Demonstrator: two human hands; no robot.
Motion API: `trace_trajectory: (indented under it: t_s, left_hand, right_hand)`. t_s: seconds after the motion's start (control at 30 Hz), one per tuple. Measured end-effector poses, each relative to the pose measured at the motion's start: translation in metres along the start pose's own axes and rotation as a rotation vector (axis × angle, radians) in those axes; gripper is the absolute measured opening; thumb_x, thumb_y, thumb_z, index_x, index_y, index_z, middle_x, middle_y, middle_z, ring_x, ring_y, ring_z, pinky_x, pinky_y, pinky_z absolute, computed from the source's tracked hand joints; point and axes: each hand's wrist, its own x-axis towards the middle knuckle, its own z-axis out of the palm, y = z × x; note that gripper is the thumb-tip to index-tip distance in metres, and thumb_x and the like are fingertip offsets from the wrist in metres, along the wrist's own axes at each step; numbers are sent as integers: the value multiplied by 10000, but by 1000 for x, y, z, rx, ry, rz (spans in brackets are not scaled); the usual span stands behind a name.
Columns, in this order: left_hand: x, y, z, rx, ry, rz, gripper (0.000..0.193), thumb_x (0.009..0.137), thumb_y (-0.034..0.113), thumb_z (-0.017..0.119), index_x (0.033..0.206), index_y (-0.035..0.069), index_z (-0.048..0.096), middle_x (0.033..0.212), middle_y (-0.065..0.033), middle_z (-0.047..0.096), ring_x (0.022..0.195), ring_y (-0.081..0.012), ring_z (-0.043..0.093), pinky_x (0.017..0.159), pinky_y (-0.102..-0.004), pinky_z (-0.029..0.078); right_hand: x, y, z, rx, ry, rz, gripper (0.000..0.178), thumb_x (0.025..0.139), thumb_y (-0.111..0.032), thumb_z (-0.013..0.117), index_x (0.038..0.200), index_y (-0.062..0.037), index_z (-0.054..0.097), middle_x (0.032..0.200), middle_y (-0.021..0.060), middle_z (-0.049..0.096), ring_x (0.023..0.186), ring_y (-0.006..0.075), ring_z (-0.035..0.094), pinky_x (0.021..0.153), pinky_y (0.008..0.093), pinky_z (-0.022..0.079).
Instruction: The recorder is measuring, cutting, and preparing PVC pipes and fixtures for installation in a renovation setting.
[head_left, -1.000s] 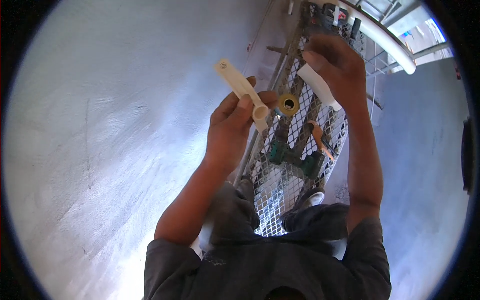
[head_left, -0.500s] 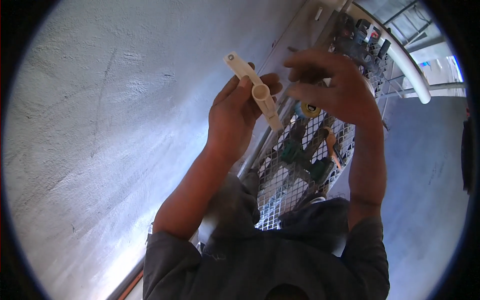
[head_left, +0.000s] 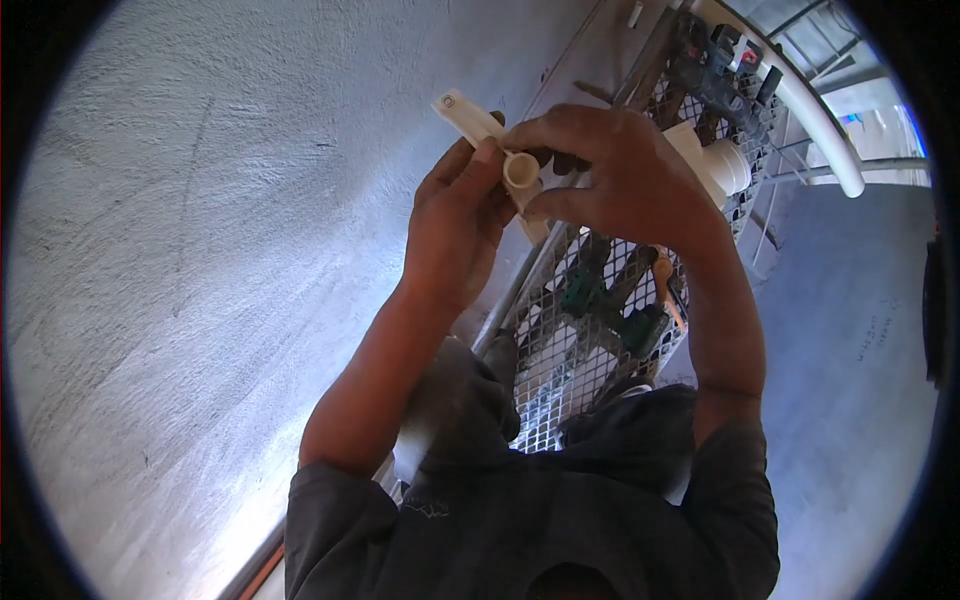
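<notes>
A long cream plastic bracket [head_left: 470, 119] with a round hollow socket at its middle and a small hole at its far end is held up in front of me. My left hand [head_left: 452, 215] grips it, the thumb on the face near the socket and the fingers behind. My right hand [head_left: 625, 180] reaches over from the right. Its thumb and forefinger close on the bracket on either side of the socket. Its other fingers are partly hidden, as is part of the bracket's lower end.
Beneath me, a metal mesh platform [head_left: 545, 385] bears a green power drill [head_left: 590, 292], an orange-handled tool [head_left: 663, 275], a white pipe fitting [head_left: 715, 165] and dark power tools [head_left: 712, 80]. Rough grey wall [head_left: 200, 250] rises at left. A white pipe [head_left: 815, 115] curves at upper right.
My right hand has come left and down onto the bracket, uncovering the white pipe fitting. The bracket has shifted slightly left and tilted with my left hand.
</notes>
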Motion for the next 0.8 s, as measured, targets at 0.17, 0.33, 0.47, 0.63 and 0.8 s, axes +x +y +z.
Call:
trace_trajectory:
  t_s: [0.17,0.33,0.47,0.63,0.8]
  left_hand:
    - [-3,-1,9,-40,73,110,354,970,151,524,1282,-7,470,1119,-97,605,1009,-173,598,875,-305,484]
    - [-10,7,8,93,-7,111,388,983,122,455,1351,8,406,1232,-120,552,1133,-215,561,995,-380,447]
    - [-13,8,5,110,-59,71,383,960,89,493,1327,-2,435,1225,-124,561,1143,-221,556,1007,-401,438]
    - [-18,8,7,57,-61,70,351,934,104,560,1255,-22,495,1164,-116,593,1085,-200,576,964,-366,450]
    - [-19,7,7,-3,-74,12,346,904,109,618,1200,-52,539,1136,-122,611,1052,-185,588,952,-343,449]
  right_hand:
    - [1,-8,-5,-155,16,-64,305,816,-246,711,1063,-76,655,902,92,690,732,227,686,643,337,530]
    - [2,-12,-10,-62,57,-12,298,818,-196,706,1074,-54,647,889,116,681,747,232,681,644,327,528]
    - [0,-12,-14,1,33,17,306,812,-186,712,1074,-45,643,880,116,678,726,235,672,639,331,524]
    - [1,-13,-17,8,35,-48,298,790,-224,735,1020,-50,663,876,98,680,713,232,665,648,326,516]
    - [-1,-12,-24,-7,15,-88,339,762,-260,763,1020,-60,672,878,86,682,708,220,659,639,318,509]
